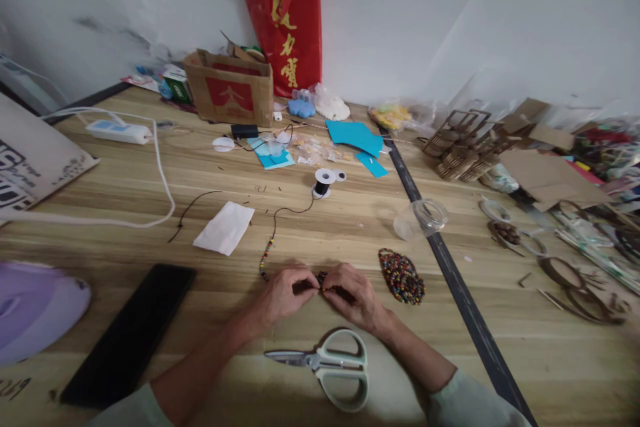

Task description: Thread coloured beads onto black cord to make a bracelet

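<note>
Evidently light and limp, the beaded cord [263, 260] should bend freely, though its small, smooth-looking beads may roll under loose fingers; a pinch right beside a bead seems surest. It runs from the spool [323, 184] across the worktop [320, 233] to behind the left hand [286, 290], and dark beads show between that hand and the right hand [353, 295], both apparently pinching it at the fingertips. A bead coil [401, 277] lies beside the right hand, apart.
</note>
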A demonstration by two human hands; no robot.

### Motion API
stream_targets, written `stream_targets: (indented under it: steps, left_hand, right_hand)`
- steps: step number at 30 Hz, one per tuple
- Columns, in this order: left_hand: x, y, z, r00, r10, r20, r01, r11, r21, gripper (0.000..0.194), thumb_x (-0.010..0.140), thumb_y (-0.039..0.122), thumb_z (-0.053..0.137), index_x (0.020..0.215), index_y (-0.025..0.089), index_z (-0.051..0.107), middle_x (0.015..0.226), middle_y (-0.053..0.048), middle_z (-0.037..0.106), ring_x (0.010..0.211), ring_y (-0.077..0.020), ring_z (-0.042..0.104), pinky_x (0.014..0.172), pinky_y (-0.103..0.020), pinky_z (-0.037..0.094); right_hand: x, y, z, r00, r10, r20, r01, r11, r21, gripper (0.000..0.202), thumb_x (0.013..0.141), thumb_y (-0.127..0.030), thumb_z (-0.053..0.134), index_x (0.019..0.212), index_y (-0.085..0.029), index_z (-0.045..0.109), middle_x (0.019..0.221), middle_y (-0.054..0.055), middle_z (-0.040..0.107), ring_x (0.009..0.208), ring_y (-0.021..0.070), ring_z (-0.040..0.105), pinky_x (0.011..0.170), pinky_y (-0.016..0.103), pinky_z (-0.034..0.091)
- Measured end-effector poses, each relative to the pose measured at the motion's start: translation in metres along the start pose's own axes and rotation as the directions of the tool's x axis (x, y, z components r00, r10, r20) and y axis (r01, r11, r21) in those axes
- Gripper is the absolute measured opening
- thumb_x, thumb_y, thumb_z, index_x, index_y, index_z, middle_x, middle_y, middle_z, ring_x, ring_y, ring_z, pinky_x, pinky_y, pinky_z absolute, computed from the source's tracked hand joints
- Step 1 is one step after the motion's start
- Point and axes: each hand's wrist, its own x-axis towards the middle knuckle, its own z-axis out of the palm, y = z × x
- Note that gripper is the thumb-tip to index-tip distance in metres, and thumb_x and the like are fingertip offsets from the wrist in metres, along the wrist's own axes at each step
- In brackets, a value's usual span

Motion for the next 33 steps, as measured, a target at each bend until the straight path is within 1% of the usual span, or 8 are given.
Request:
stream_targets:
  steps: [7,14,17,21,25,28,30,33]
  left_hand:
    - [-0.0007,-0.0011,0.0034,0.998,-0.055,0.024,0.056,0.997,-0.053,0.014,0.072,0.006,0.063,0.077,0.018,0.068,0.079,-0.001,0.071,0.077,-0.0158,0.064,0.073,-0.025,0.049]
    - [-0.0009,0.0016,0.0027,0.998,-0.065,0.023,0.066,0.995,-0.073,0.02,0.069,0.002,0.061,0.081,0.017,0.067,0.082,-0.001,0.071,0.078,-0.0153,0.064,0.075,-0.026,0.05]
    - [-0.0015,0.0028,0.0025,0.999,-0.047,0.014,0.048,0.996,-0.076,0.021,0.069,0.003,0.062,0.084,0.017,0.067,0.086,-0.003,0.071,0.082,-0.0162,0.064,0.079,-0.027,0.05]
    - [-0.0026,-0.0009,0.0053,0.999,0.02,-0.026,-0.021,0.999,-0.05,0.022,0.068,0.007,0.067,0.088,0.018,0.067,0.091,-0.004,0.071,0.089,-0.0182,0.063,0.084,-0.03,0.049]
    - [-0.0039,-0.0042,0.0078,0.998,0.06,-0.032,-0.062,0.997,-0.055,0.028,0.071,0.006,0.06,0.096,0.018,0.066,0.091,-0.004,0.07,0.084,-0.0162,0.063,0.08,-0.027,0.05]
    - [-0.0048,-0.0014,0.0062,0.996,0.077,-0.046,-0.079,0.995,-0.055,0.029,0.074,0.005,0.053,0.098,0.017,0.065,0.089,-0.004,0.069,0.081,-0.0151,0.063,0.078,-0.025,0.05]
    - [-0.0051,0.0014,0.0047,0.998,0.053,-0.029,-0.055,0.997,-0.059,0.025,0.076,0.007,0.054,0.096,0.016,0.065,0.088,-0.005,0.068,0.079,-0.0149,0.063,0.075,-0.025,0.05]
    - [-0.0049,0.0025,0.0045,1.0,0.005,0.001,-0.005,0.997,-0.072,0.021,0.074,0.011,0.062,0.094,0.016,0.065,0.082,-0.003,0.066,0.074,-0.0144,0.061,0.072,-0.024,0.049]
  right_hand:
    - [0.0009,-0.0005,-0.0004,1.0,-0.015,0.011,0.015,0.999,0.037,0.008,0.093,-0.024,0.055,0.092,-0.019,0.061,0.082,0.007,0.066,0.08,0.0178,0.061,0.073,0.031,0.049]
    - [-0.0003,0.0018,-0.0016,0.997,-0.065,0.04,0.065,0.998,0.021,0.011,0.094,-0.022,0.052,0.095,-0.018,0.063,0.086,0.007,0.067,0.084,0.0183,0.059,0.075,0.033,0.049]
    - [-0.0008,0.001,-0.0031,0.997,-0.069,0.042,0.069,0.998,0.003,0.012,0.095,-0.023,0.051,0.098,-0.018,0.062,0.089,0.008,0.066,0.087,0.0188,0.059,0.076,0.033,0.05]
    - [-0.0001,-0.0021,-0.0052,0.997,-0.074,0.027,0.075,0.997,-0.015,0.016,0.096,-0.025,0.049,0.1,-0.019,0.063,0.091,0.009,0.064,0.088,0.0189,0.059,0.076,0.033,0.051]
    - [0.0016,-0.0049,-0.0063,0.997,-0.08,0.008,0.08,0.997,-0.002,0.015,0.095,-0.023,0.05,0.1,-0.019,0.063,0.091,0.009,0.064,0.086,0.0184,0.058,0.074,0.032,0.051]
    - [0.002,-0.0055,-0.0059,0.998,-0.065,-0.007,0.065,0.998,0.011,0.013,0.095,-0.022,0.051,0.099,-0.019,0.063,0.089,0.009,0.063,0.084,0.0184,0.058,0.073,0.032,0.051]
    - [0.0015,-0.0051,-0.0054,0.998,-0.06,-0.014,0.06,0.998,0.017,0.013,0.095,-0.021,0.051,0.099,-0.018,0.063,0.089,0.009,0.062,0.084,0.0184,0.057,0.073,0.032,0.052]
    - [0.0005,-0.004,-0.0047,0.998,-0.064,-0.016,0.064,0.998,0.012,0.013,0.095,-0.022,0.051,0.1,-0.018,0.063,0.088,0.009,0.062,0.084,0.0182,0.057,0.073,0.032,0.051]
